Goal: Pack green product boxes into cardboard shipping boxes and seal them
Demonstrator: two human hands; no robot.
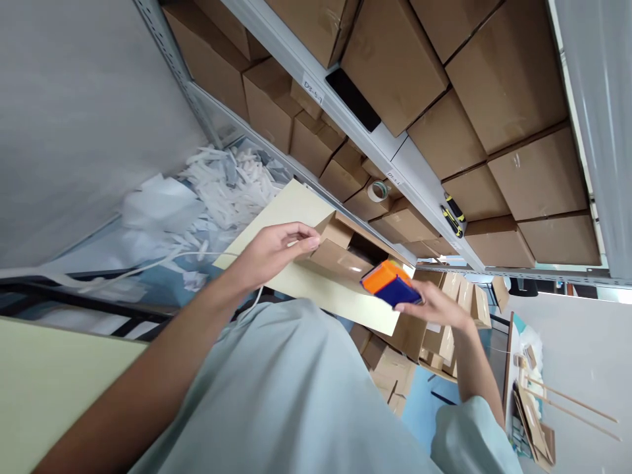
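Note:
An open cardboard box (340,260) rests on a pale yellow board (301,207) in front of me. My left hand (281,249) is at its left end, thumb and fingers pinched together at the edge of a flap. Held in my right hand (429,303) is a small orange and dark blue packet (390,284), over the box's right part. My right thumb is on the near side; the other fingers are partly hidden behind the packet. The inside of the cardboard box is dark, so its contents cannot be made out.
Shelves (365,141) full of closed cartons rise ahead, holding a tape roll (378,191), yellow-black cutters (451,222) and a black flat object (353,99). White scraps (237,184) heap at left. A white cable (197,253) passes by my left wrist. Open cartons (439,336) stand at right.

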